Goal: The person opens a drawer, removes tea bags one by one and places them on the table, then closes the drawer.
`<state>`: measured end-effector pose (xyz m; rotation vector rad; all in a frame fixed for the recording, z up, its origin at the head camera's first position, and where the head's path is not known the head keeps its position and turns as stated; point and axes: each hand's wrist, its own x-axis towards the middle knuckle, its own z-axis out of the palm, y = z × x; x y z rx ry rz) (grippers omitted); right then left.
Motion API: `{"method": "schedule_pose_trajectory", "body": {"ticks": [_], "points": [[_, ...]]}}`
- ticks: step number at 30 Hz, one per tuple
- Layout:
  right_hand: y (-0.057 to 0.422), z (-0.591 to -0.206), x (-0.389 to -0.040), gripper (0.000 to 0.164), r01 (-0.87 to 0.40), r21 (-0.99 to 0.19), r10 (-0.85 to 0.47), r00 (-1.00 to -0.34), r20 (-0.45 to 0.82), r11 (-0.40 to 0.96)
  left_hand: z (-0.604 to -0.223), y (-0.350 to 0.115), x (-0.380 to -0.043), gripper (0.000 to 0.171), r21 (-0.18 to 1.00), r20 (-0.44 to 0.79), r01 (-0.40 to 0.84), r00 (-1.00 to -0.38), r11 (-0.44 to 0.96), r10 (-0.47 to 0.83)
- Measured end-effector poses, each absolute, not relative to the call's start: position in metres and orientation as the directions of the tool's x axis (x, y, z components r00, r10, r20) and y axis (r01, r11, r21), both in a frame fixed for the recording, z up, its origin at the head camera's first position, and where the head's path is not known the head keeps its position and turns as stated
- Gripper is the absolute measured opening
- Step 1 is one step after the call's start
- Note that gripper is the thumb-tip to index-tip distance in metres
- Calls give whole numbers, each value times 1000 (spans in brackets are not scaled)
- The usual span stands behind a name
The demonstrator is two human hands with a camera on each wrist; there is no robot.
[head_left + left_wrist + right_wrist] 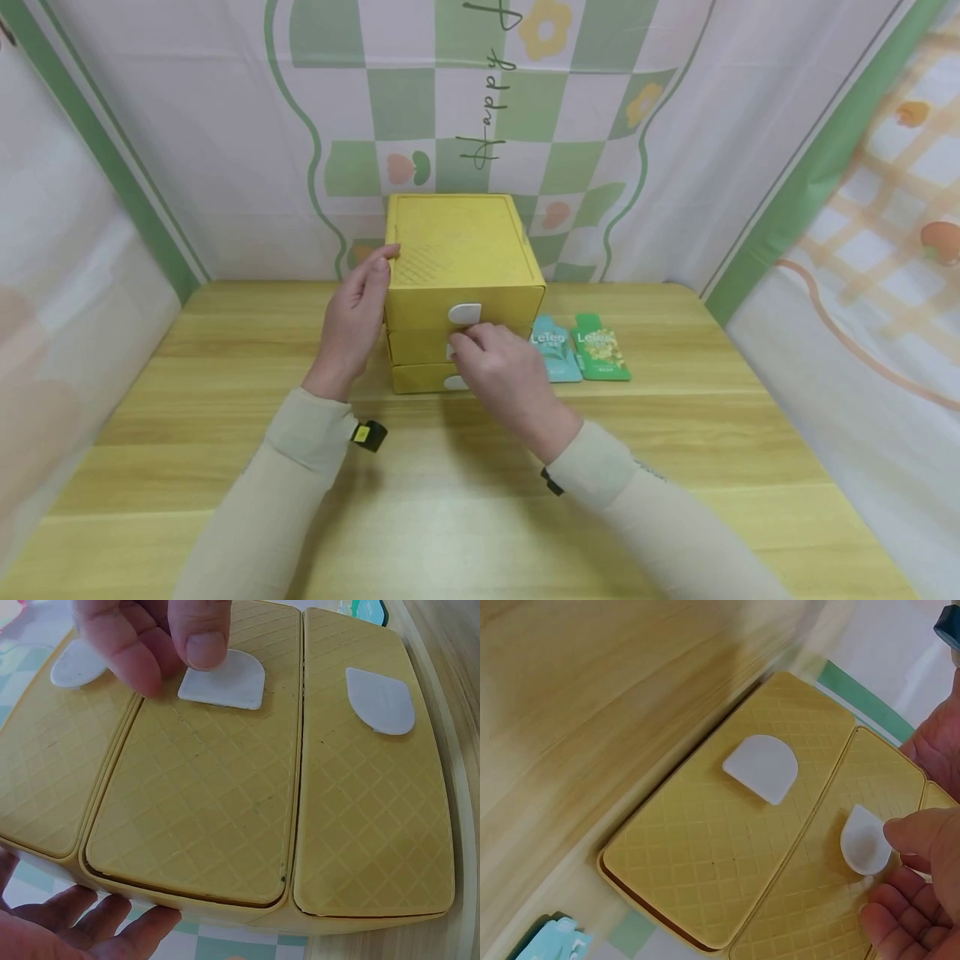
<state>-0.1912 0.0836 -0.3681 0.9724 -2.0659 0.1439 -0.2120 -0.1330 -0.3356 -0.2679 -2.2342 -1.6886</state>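
Observation:
A yellow cabinet [465, 237] of three stacked drawers stands on the table, each front bearing a white tab handle. My left hand [356, 308] rests against the cabinet's left side, fingers extended along it near the top edge. At the middle drawer, my right hand [502, 379] pinches the white handle [229, 688] with curled fingers, the thumb on its edge in both wrist views. The middle drawer's front sits nearly flush with the others. Above the right hand shows the top handle [465, 314]; below is the bottom handle [455, 382].
Right of the cabinet, a blue packet [557, 354] and a green packet [602, 350], both marked LeTea, lie on the wooden table [675, 433]. A checked curtain [465, 100] hangs close behind the cabinet, with more curtains at both sides.

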Motion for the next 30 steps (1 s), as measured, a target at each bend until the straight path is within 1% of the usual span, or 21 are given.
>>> {"method": "schedule_pose_trajectory", "body": {"ticks": [9,23,30], "points": [[82,-371,-193,14,-662,240,-579,-355,734,710,-336,-133,-212,56,897,369,342,-928,280,-49],[80,-372,-191,19,-637,218,-570,-420,706,739,-338,-133,-214,55,897,375,349,-926,272,-50],[81,-371,-189,15,-655,192,-567,-426,705,731,-339,-134,-214,55,894,381,357,-923,270,-43]]}}
